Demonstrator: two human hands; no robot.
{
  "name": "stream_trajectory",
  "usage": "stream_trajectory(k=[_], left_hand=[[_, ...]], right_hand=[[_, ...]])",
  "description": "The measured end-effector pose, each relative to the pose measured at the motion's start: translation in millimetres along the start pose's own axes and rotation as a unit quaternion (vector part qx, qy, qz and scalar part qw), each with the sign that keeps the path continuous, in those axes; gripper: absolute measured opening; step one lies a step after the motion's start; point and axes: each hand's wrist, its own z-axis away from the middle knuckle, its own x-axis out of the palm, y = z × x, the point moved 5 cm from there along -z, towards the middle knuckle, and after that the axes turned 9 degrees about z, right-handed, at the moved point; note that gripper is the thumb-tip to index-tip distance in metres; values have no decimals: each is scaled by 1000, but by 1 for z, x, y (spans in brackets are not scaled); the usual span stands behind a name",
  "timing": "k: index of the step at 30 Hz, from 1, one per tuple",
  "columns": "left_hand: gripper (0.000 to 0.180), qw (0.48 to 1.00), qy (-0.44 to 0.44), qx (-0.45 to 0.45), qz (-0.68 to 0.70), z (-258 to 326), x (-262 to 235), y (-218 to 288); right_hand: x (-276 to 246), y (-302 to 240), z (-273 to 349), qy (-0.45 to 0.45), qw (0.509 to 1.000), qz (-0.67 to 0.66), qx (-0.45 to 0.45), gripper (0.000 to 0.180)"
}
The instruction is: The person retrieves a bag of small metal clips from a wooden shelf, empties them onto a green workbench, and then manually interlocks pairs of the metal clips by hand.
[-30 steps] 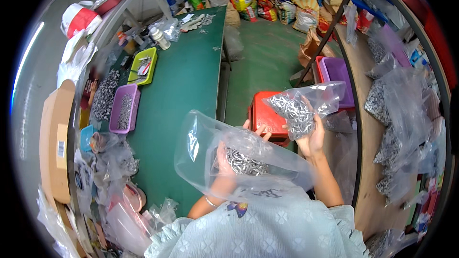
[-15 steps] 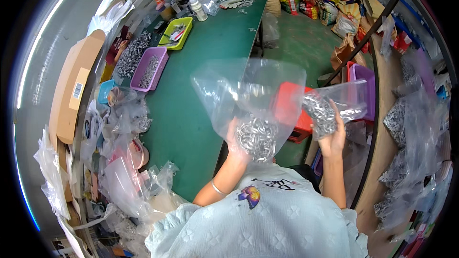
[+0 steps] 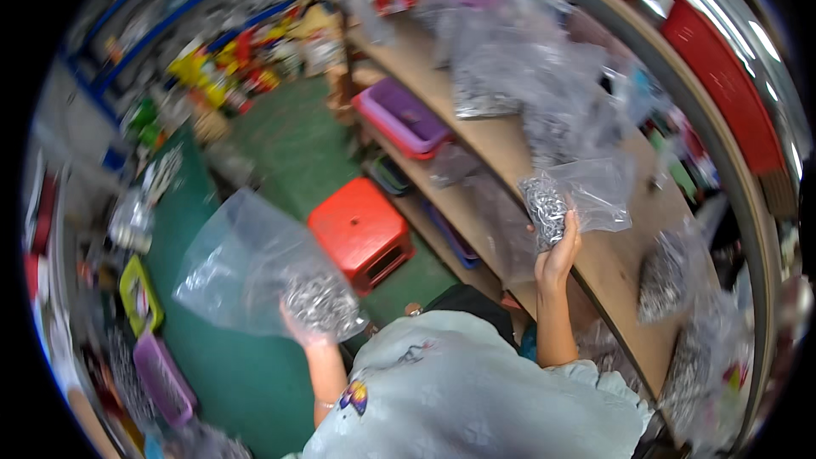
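My left hand (image 3: 308,325) is closed round the lower part of a large clear plastic bag (image 3: 242,268), which is open at the top. Shiny metal rings or links (image 3: 325,302) lie in its bottom, over the edge of the green table. My right hand (image 3: 557,257) grips a smaller clear bag (image 3: 595,191) with similar metal pieces (image 3: 546,208) bunched at one end. That bag is held up by the wooden shelf, its loose end pointing right. Motion blur hides the exact shape of the pieces.
A red plastic stool (image 3: 359,225) stands on the green floor between table and shelf. On the green table (image 3: 229,374) are a purple tray (image 3: 164,378) and a yellow-green tray (image 3: 140,297). The wooden shelf (image 3: 633,263) carries several clear bags of metal parts (image 3: 667,276) and nested bins (image 3: 404,115).
My view has swung right toward the shelf. The small bag in my right hand is now by the shelf, and my hands are farther apart. Both bags are still held.
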Motion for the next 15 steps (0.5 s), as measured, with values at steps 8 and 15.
stream_trajectory(k=[8,15], left_hand=[[33,973,-199,-118,-6,-12,11,-32],[41,994,-89,-64,25,-14,-3,-29]], right_hand=[[-241,-19,-120,403,824,316,-242,45],[-293,13,-208,407,658,578,-261,35]])
